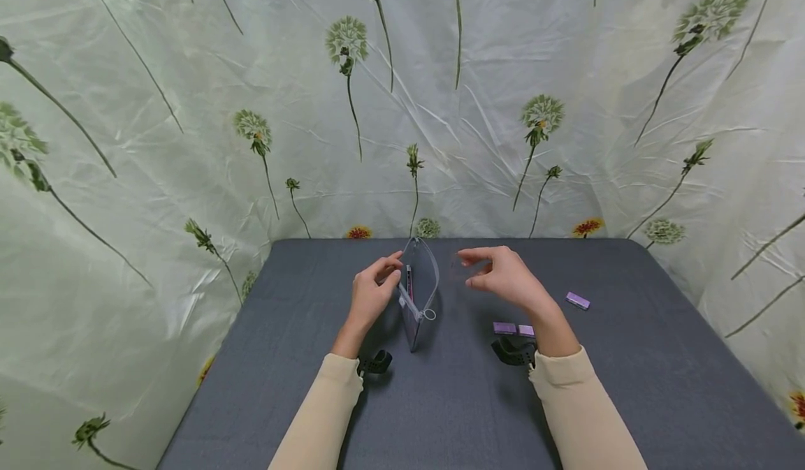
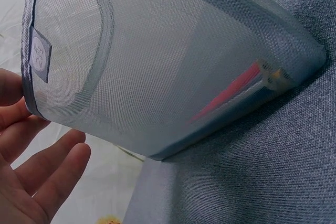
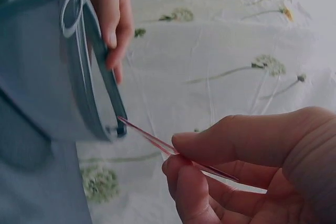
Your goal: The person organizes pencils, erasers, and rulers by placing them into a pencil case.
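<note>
A grey mesh zip pouch (image 1: 418,295) stands upright and unzipped on the grey table (image 1: 440,407). My left hand (image 1: 395,267) grips its rim, fingers (image 3: 113,19) curled over the edge beside the zip ring (image 3: 71,6). Flat red and pale items (image 2: 231,93) show through the mesh (image 2: 173,51). My right hand (image 1: 474,269) hovers just right of the pouch's mouth and pinches a thin clear card with a red edge (image 3: 157,142). The card's tip sits by the pouch's rim (image 3: 113,127).
Two small purple blocks (image 1: 504,328) (image 1: 525,330) lie under my right wrist, and a third (image 1: 577,300) lies further right. A floral sheet (image 1: 189,142) hangs round the table on three sides. Black wrist mounts (image 1: 375,362) sit below both wrists.
</note>
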Demonstrator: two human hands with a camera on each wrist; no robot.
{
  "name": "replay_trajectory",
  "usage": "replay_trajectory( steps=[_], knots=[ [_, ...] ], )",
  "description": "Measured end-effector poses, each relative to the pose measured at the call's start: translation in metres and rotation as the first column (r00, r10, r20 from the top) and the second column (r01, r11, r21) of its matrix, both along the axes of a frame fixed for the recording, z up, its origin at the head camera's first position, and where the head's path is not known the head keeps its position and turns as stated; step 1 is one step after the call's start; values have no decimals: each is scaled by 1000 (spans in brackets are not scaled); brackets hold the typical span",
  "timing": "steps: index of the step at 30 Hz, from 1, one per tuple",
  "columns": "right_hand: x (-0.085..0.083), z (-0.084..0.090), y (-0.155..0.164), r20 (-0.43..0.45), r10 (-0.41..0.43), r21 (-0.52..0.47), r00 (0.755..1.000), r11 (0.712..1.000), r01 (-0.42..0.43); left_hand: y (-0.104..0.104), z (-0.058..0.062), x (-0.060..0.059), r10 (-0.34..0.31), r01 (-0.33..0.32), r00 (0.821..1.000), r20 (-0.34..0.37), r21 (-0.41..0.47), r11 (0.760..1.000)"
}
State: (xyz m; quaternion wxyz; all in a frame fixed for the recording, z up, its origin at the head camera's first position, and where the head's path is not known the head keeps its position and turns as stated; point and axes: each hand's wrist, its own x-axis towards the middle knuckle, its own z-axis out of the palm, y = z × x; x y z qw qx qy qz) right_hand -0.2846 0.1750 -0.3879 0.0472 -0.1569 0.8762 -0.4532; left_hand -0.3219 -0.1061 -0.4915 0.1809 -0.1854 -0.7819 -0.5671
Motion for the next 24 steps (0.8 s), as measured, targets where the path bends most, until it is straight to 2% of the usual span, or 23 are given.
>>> replay_trajectory(
  steps=[7,14,18,24],
  knots=[
    [-4,-10,-35,2,45,-30,999,999,-45,-2,-2,1,12,-12,1000,4,-6,1000],
    [-2,-24,-44,45,-13,1,999,1000,13,-1,-5,5,4,-4,1000,11,-5,1000],
    [-3,-25,-44,5,-31,50,1000,998,31,-1,-4,4,9,-9,1000,3,-1,1000],
    [-10,-29,-46,-117,-55,150,992,986,73,5,3,2,50,-51,999,-10,-33,998]
  ],
)
